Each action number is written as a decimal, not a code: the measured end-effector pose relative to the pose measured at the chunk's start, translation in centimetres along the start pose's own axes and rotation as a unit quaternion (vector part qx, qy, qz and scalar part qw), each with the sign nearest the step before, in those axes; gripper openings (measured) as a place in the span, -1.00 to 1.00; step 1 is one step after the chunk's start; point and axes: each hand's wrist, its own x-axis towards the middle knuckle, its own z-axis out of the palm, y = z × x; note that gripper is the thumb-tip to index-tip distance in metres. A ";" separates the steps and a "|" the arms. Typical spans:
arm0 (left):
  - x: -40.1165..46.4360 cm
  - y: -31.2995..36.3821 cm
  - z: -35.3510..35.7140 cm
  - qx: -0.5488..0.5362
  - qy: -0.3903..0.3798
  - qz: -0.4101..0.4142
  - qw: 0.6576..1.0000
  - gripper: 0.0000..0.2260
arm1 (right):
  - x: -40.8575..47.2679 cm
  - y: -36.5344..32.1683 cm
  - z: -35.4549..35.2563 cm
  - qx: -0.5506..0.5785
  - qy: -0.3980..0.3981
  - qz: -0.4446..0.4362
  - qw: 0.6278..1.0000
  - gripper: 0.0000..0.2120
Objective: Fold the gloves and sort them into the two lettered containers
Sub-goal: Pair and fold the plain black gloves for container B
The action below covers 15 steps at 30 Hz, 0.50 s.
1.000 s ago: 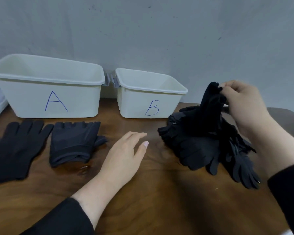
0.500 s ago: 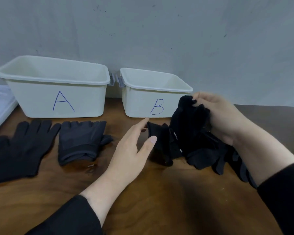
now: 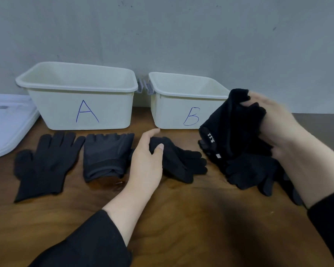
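Glove (image 3: 178,160) gripped by left hand (image 3: 146,160), fingers pointing right; right hand (image 3: 278,128) clutching glove bundle (image 3: 237,135); tubs A (image 3: 81,112), B (image 3: 174,112) hold nothing.

You face a scuffed grey-blue painted wall (image 3: 181,31) at far | dark brown glossy wooden tabletop (image 3: 191,224) near

Left hand (image 3: 146,164) extended forward, fingers curled, thumb pinching down. Right hand (image 3: 278,128) raised, fingers clenched in a grip. Both forearms bare below dark sleeves.
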 end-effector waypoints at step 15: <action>-0.8 0.9 -0.1 0.000 -0.066 0.068 0.996 -0.71 | -1.1 2.7 2.0 -0.015 -0.065 0.082 0.994 -0.89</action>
